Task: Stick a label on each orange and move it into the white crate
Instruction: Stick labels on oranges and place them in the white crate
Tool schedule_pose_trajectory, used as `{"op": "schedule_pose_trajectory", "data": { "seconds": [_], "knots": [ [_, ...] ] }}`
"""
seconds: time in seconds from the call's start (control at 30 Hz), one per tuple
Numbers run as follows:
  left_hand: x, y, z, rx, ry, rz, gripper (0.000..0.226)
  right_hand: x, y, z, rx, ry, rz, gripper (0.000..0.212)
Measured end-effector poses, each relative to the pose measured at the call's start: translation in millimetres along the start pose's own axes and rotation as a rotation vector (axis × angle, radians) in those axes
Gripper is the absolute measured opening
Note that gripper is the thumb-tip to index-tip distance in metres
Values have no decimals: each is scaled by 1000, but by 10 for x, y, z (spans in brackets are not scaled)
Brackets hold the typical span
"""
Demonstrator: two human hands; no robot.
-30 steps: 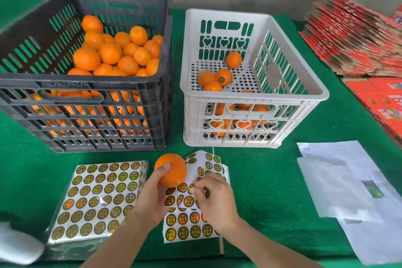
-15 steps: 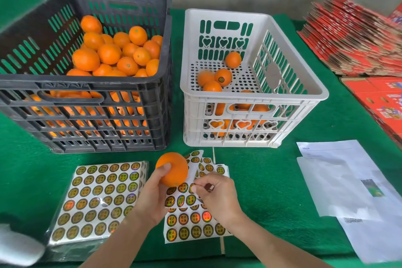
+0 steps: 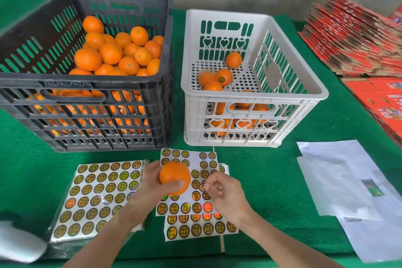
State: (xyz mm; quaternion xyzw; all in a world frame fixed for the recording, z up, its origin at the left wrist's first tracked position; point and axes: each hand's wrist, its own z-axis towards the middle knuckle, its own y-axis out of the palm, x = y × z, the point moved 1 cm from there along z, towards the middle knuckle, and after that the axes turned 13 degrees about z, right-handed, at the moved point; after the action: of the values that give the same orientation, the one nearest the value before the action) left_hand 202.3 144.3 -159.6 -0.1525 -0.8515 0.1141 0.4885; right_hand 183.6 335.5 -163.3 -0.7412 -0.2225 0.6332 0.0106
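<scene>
One orange sits gripped in our left hand; our right hand pinches a label, it seems. Next we press it on squarely.

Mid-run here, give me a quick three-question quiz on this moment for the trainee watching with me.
1. True or false: the orange held by the left hand is already inside the white crate.
2. Which holds more oranges? A: the black crate. B: the white crate.
3. Fill in: the right hand hovers with pinched fingers over a sheet of round ____.

Key: 1 false; 2 A; 3 labels.
</scene>
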Motion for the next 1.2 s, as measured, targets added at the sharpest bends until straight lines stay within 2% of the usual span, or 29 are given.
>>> {"op": "schedule_pose_trajectory", "data": {
  "seconds": [0.07, 0.13, 0.27, 0.33, 0.43, 0.5, 0.6, 0.77, 0.9, 0.93, 1.07, 1.13, 1.2],
  "knots": [
    [16, -55, -19, 60, 74, 143, 79, -114, -80, 14, -30, -14, 35, 22],
    [49, -90, -48, 42, 92, 131, 83, -279, -141, 31, -81, -56, 71, 23],
    [137, -40, -73, -219, 56, -428, 93, -592, -153, 53, -205, -186, 3, 24],
    [214, -10, -82, -287, 71, -550, 88, -690, -139, 60, -222, -233, -51, 24],
    [313, 30, -75, -322, 83, -609, 62, -767, -135, 62, -219, -258, -95, 17],
    [359, 48, -78, -331, 84, -609, 58, -786, -139, 62, -197, -288, -141, 13],
    [389, 60, -78, -324, 89, -606, 66, -812, -138, 59, -152, -318, -201, 11],
    [448, 82, -99, -299, 87, -607, 50, -809, -108, 17, -72, -326, -177, 15],
    [518, 54, -162, -240, 120, -583, 65, -855, -159, 15, -56, -237, 23, 55],
    [560, 40, -182, -230, 137, -577, 67, -872, -174, 12, -88, -238, 55, 58],
    [840, -73, -264, -175, 217, -512, 61, -1071, -183, -1, -174, -422, -83, 66],
    [1079, -187, -326, -185, 313, -384, 65, -1252, -222, 50, -99, -543, -107, 72],
    [1350, -374, -383, -53, 486, -118, 66, -1471, -344, 145, -2, -650, -60, 71]
  ]
}}
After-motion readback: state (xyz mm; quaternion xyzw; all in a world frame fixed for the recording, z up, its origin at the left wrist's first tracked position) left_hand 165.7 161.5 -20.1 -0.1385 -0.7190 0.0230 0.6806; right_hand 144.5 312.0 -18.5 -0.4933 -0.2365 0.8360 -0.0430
